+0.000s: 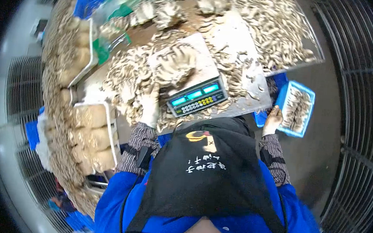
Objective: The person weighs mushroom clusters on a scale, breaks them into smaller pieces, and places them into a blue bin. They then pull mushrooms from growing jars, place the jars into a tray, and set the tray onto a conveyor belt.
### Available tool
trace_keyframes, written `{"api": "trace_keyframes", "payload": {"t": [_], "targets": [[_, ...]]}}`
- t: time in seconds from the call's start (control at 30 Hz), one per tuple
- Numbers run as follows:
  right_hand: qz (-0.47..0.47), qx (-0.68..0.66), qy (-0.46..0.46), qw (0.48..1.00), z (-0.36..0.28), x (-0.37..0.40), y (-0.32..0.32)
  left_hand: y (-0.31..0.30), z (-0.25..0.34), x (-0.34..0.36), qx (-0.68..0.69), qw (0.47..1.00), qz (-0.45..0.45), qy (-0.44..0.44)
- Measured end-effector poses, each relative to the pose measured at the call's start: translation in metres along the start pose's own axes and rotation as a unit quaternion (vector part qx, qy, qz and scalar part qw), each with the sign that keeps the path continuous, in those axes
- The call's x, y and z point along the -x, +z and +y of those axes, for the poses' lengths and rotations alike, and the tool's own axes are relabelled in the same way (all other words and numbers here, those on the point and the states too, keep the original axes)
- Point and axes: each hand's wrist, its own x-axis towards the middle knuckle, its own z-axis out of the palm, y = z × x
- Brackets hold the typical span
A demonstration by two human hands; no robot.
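Observation:
My left hand (150,109), in a pale glove, reaches up among loose mushrooms just left of a digital scale (198,97). Its fingertips blend into the pale mushrooms, so their grip is unclear. A large mushroom cluster (175,66) lies on the scale's plate, close above that hand. The scale's display is lit. Over at the right, my right hand (273,120) is bare, with its fingers curled at the left rim of a light blue basket (310,110). Rows of mushrooms (296,109) fill this basket.
Loose mushrooms (270,24) heap over the metal table (258,106). Mushroom clusters (166,15) and green plastic (101,50) lie at the back left. White crates (115,139) with pale blocks stand left. A metal rack (368,70) lines the right side. A person (57,203) shows lower left.

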Motion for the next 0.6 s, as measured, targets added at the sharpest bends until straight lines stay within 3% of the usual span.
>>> {"api": "trace_keyframes", "payload": {"t": [0.07, 0.1, 0.13, 0.17, 0.27, 0.33, 0.37, 0.4, 0.47, 0.5, 0.53, 0.6], "targets": [[-0.049, -0.054, -0.036, 0.997, -0.045, 0.000, 0.017, 0.012, 0.045, 0.014, 0.133, 0.989, -0.010, -0.070], [-0.074, -0.057, -0.086, 0.992, -0.064, 0.000, 0.028, 0.012, 0.032, 0.013, 0.214, 0.971, -0.034, -0.103], [-0.100, -0.061, -0.135, 0.984, -0.083, 0.002, 0.039, 0.016, 0.064, 0.026, 0.169, 0.978, -0.017, -0.123], [-0.141, -0.060, -0.168, 0.974, -0.106, 0.006, 0.049, 0.015, 0.055, 0.027, 0.176, 0.975, -0.012, -0.136], [-0.276, -0.042, -0.191, 0.941, -0.161, 0.020, 0.087, 0.008, 0.027, 0.024, 0.192, 0.969, -0.043, -0.148], [-0.401, -0.151, -0.142, 0.892, -0.174, 0.032, 0.121, 0.012, 0.029, 0.026, 0.190, 0.966, -0.034, -0.171], [-0.410, -0.008, -0.225, 0.884, -0.202, 0.040, 0.125, 0.014, 0.036, 0.028, 0.172, 0.970, -0.034, -0.165], [-0.395, 0.003, -0.321, 0.860, -0.204, 0.043, 0.140, 0.015, 0.058, 0.032, 0.175, 0.971, -0.048, -0.153], [-0.426, 0.007, -0.274, 0.862, -0.217, 0.050, 0.162, 0.021, 0.062, 0.030, 0.174, 0.974, -0.013, -0.145], [-0.487, -0.040, -0.116, 0.865, -0.244, 0.062, 0.156, 0.024, 0.075, 0.032, 0.180, 0.973, -0.010, -0.143], [-0.463, -0.038, -0.146, 0.873, -0.204, 0.039, 0.193, 0.025, 0.090, 0.035, 0.155, 0.978, 0.007, -0.141], [-0.438, -0.059, -0.162, 0.882, -0.217, 0.041, 0.207, 0.025, 0.092, 0.030, 0.135, 0.981, 0.023, -0.136]]}}
